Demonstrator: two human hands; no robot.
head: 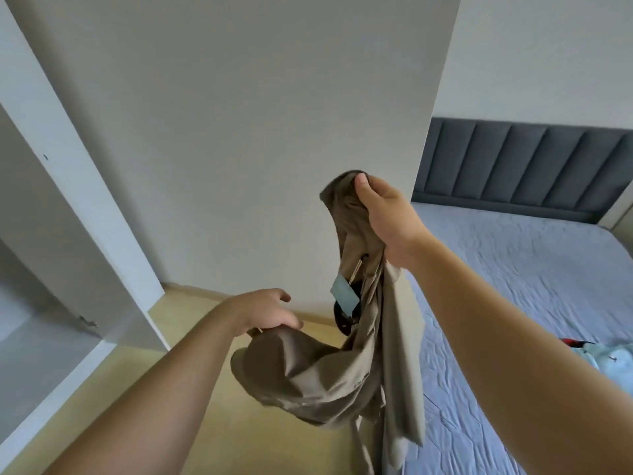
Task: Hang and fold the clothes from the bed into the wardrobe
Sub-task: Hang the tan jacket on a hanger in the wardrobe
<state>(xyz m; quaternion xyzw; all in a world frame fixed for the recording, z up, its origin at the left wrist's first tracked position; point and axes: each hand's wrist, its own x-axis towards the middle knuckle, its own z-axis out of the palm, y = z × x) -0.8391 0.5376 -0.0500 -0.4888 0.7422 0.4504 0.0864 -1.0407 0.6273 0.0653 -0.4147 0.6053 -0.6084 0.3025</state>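
Clothes (596,353) on quilted bed (513,269), open wardrobe (51,234)

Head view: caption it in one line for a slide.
A tan garment held by the right hand and the left hand, between the wardrobe and the bed.

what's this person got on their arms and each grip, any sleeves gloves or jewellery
No sleeve shows on the left forearm or the right forearm; both are bare up to the frame edge. The left grip and right grip are bare hands, with no glove, ring, watch or bracelet in view.
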